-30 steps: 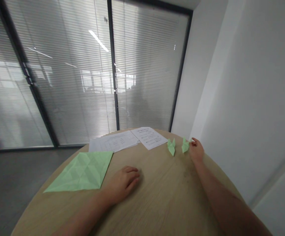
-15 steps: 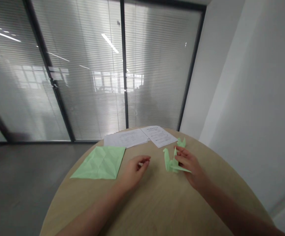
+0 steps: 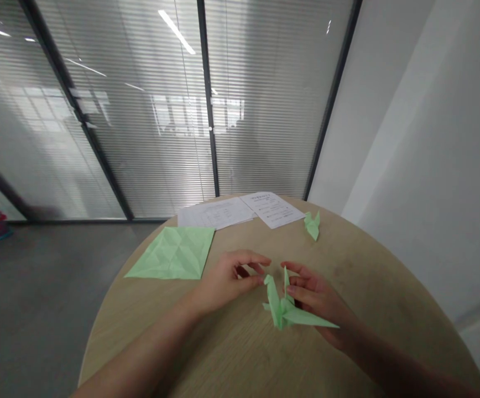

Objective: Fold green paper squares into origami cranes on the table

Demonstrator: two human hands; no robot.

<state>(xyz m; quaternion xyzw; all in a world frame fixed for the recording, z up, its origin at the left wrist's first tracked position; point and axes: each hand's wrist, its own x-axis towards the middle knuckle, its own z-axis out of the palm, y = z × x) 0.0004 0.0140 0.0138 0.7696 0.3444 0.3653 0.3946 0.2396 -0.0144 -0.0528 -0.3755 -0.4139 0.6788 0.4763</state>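
Paper crane (image 3: 285, 314), pale green, is pinched by the right hand (image 3: 315, 298) over the table (image 3: 223, 354), between its left and right edges — the left hand (image 3: 231, 281), thumb and fingers parted, is just beside the crane's head. A second folded piece (image 3: 313, 225) lies near the far-right edge.

One head-worn camera looks forward and down over the nearby table (image 3: 231, 359) toward the glass partition (image 3: 157, 160).

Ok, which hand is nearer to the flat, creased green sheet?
Left. The left hand is just to the right of the sheet; the right hand is farther right, holding a folded green paper bird.
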